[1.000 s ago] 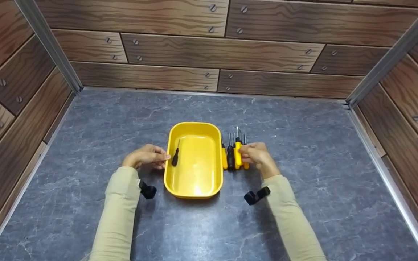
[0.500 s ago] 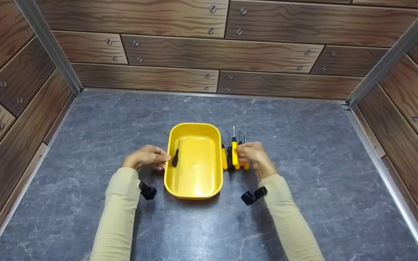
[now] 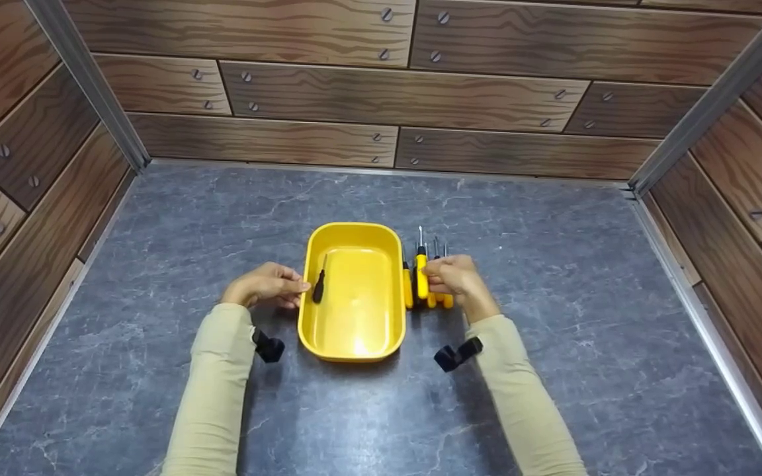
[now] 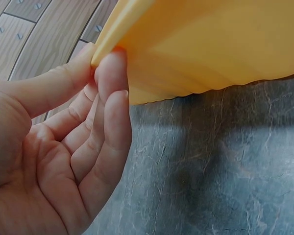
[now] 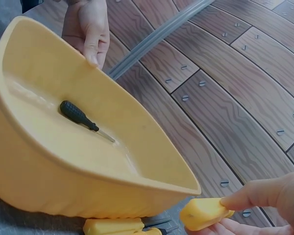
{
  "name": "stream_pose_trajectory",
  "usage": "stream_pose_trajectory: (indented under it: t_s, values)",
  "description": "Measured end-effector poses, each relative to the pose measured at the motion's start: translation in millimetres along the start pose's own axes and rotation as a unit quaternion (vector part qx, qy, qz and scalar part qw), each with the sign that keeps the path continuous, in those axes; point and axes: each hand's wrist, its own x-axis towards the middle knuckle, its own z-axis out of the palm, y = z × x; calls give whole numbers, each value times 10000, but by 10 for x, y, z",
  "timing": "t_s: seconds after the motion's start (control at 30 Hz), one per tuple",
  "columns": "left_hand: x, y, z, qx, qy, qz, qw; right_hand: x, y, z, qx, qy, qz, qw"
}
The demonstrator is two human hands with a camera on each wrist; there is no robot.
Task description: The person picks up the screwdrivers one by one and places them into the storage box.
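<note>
In the head view my left hand [image 3: 265, 285] pinches the left rim of a yellow rectangular tub [image 3: 361, 297] between thumb and fingers; the left wrist view has the same hold on the tub wall [image 4: 201, 54] up close. A small black screwdriver [image 3: 319, 288] lies inside, along the tub's left side. Just right of the tub, my right hand [image 3: 459, 276] pinches a yellow-handled screwdriver [image 3: 422, 281] by its handle, tip pointing away from me. It is raised above several other screwdrivers. The right wrist view shows its yellow handle [image 5: 203, 214] near the tub's edge.
Several screwdrivers lie in a row against the tub's right side, among them one with a yellow handle [image 3: 408, 288]. A grey marbled surface [image 3: 553, 297] lies beneath everything. Wood-patterned walls [image 3: 328, 92] stand at the back and both sides.
My right hand has carried the yellow screwdriver a little left, toward the tub, away from the rightmost screwdrivers. The left hand and the tub have stayed in place.
</note>
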Motion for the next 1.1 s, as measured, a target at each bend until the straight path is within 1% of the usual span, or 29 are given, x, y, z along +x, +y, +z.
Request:
stream_pose_trajectory:
  t_s: [0.17, 0.33, 0.5, 0.77, 1.1]
  values:
    - [-5, 4, 3, -28, -8, 8, 10000, 7, -31, 35, 90, -113, -59, 9999]
    - [-8, 7, 6, -4, -4, -9, 10000, 3, -58, 83, 158, -99, -100, 9998]
    - [-13, 13, 3, 49, 0, 54, 10000, -4, -80, 125, 167, -169, -140, 9996]
    - [-18, 12, -7, 125, -10, 135, 9998, -13, -114, 191, 29, -156, -191, 9997]
    - [-22, 16, -2, 128, -11, 115, 9999, -16, -133, 265, -258, -125, -33, 9996]
